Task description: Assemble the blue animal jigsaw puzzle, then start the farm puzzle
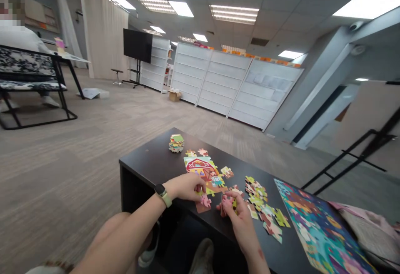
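Observation:
My left hand (187,185), with a watch on its wrist, is closed at the near edge of the table. Its fingertips pinch a pink and brown puzzle piece (203,204). Just to the right, my right hand (239,213) grips another pink puzzle piece (226,203), tilted up off the tabletop between thumb and fingers. Beyond both hands lies a partly joined puzzle (200,165) with a red barn, its lower left covered by my left hand. Several loose pieces (256,193) are spread to the right of it, and a stack of pieces (176,143) stands at the far left.
The dark table (146,161) ends close to my knees. A colourful sea-themed picture (315,228) covers its right end, beside a pink and grey cloth item (368,228). A person (21,36) sits at the far left; an easel stand (353,155) is at the right.

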A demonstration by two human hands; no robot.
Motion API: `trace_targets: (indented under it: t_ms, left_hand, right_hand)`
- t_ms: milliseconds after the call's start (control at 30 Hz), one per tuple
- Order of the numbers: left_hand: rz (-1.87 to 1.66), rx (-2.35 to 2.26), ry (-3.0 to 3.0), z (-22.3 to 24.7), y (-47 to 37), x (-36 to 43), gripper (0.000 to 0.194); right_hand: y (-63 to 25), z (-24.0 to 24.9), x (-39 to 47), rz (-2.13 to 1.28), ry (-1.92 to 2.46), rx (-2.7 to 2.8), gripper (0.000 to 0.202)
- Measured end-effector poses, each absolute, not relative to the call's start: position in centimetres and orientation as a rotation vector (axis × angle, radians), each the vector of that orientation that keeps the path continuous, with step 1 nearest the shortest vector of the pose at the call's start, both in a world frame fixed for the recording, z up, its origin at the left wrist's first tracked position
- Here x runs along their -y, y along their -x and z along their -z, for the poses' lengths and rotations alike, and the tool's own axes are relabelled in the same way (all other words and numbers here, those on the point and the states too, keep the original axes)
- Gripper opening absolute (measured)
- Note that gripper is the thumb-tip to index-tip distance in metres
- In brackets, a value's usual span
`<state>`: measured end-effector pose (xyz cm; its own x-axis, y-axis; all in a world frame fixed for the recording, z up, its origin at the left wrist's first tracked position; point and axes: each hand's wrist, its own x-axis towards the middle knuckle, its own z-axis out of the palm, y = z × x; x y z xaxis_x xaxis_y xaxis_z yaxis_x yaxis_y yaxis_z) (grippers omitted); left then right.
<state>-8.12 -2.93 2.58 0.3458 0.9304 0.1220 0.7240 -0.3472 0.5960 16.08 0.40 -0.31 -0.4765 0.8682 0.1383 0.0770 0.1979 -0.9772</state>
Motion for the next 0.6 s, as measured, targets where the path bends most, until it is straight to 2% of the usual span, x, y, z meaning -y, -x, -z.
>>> trace_targets:
  t_ms: [300, 433, 600]
  left_hand:
    - [-0.555, -1.453, -2.355, -3.1, 8.1, 2.9, 0.019]
    - [-0.502, -1.502, -2.351, -3.7, 7.8, 3.3, 0.020]
    - [-0.506, -1.560, -2.393, -3.9, 7.3, 3.5, 0.018]
  right_hand:
    - [-16.1, -0.1, -0.4, -0.918, 1.039, 1.937, 0.033]
    - [-16.1, 0.3, -0.6, -0.937, 0.995, 1.925, 0.042]
    - [-15.9, 1.4, -0.9, -1.199, 0.947, 1.736, 0.044]
